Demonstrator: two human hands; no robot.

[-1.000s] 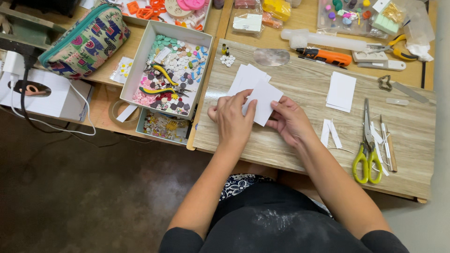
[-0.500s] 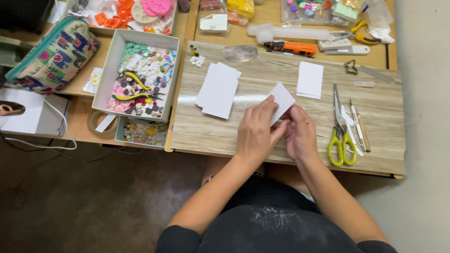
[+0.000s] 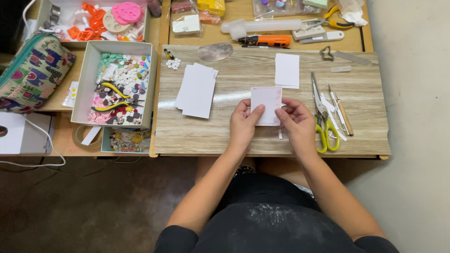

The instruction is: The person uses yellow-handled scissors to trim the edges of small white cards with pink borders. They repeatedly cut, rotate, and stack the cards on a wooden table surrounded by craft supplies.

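A white card (image 3: 266, 105) with a faint pink edge sits at the centre of a pale wood-grain worktop (image 3: 234, 131). At ten o'clock lies a stack of plain white cards (image 3: 196, 90); at one o'clock, another white sheet (image 3: 287, 70). Scissors (image 3: 323, 117) with yellow-green handles lie at three o'clock. A grey box (image 3: 84, 84) of pastel buttons holds yellow-and-black pliers (image 3: 112, 96). An orange-and-black tool (image 3: 265, 40) lies at twelve o'clock. A teal-zipped pouch (image 3: 30, 72) bears a multicoloured animal pattern.
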